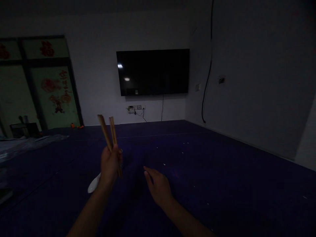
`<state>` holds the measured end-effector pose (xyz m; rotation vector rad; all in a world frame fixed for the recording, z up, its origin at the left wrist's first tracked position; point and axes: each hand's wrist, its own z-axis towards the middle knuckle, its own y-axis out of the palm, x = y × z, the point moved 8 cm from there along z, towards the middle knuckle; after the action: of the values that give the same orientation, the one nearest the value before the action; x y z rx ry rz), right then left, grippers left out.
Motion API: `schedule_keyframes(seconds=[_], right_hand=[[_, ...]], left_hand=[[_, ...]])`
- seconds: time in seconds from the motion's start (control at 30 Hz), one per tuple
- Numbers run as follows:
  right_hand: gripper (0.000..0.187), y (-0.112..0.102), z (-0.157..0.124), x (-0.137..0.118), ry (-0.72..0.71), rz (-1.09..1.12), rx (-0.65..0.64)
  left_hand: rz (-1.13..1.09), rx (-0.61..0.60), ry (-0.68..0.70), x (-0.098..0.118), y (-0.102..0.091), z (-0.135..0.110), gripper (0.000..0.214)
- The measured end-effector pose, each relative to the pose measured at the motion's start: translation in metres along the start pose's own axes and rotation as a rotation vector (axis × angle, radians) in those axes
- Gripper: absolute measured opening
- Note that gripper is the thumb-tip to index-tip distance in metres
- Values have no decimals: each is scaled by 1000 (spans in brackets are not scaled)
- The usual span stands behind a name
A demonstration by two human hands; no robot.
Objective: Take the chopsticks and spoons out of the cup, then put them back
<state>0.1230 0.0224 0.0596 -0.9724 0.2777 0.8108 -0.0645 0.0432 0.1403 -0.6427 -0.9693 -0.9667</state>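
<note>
My left hand [110, 163] is wrapped round several wooden chopsticks [105, 133]. They stand nearly upright, split into two groups above the fist, and their other ends come out below it. Beside my left wrist shows a white, rounded piece like the bowl of a spoon [94, 184]; the rest is behind the wrist, and I cannot tell whether it is held or lies on the surface. My right hand [159, 187] hovers over the dark purple surface [148, 210], holding nothing, with thumb and fingers apart.
Small white scraps [164, 164] are scattered over the purple surface. Clear plastic sheeting [32, 144] lies at the left, near a dark rack [24, 128]. A television [154, 72] hangs on the far wall, and a black cable [207, 82] runs down near the corner.
</note>
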Motion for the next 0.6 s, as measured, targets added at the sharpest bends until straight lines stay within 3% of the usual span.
schedule_keyframes(seconds=[0.1, 0.2, 0.37, 0.6], right_hand=[[43, -5, 1, -1, -15, 61, 8], [39, -1, 1, 0, -4, 92, -57], [34, 11, 3, 10, 59, 70, -102], [34, 26, 3, 28, 111, 53, -127]], left_hand=[[-278, -176, -11, -7, 60, -24, 42], [-322, -240, -7, -23, 93, -41, 41], [-297, -258, 4, -45, 98, -53, 39], [-275, -324, 39, -54, 94, -62, 40]])
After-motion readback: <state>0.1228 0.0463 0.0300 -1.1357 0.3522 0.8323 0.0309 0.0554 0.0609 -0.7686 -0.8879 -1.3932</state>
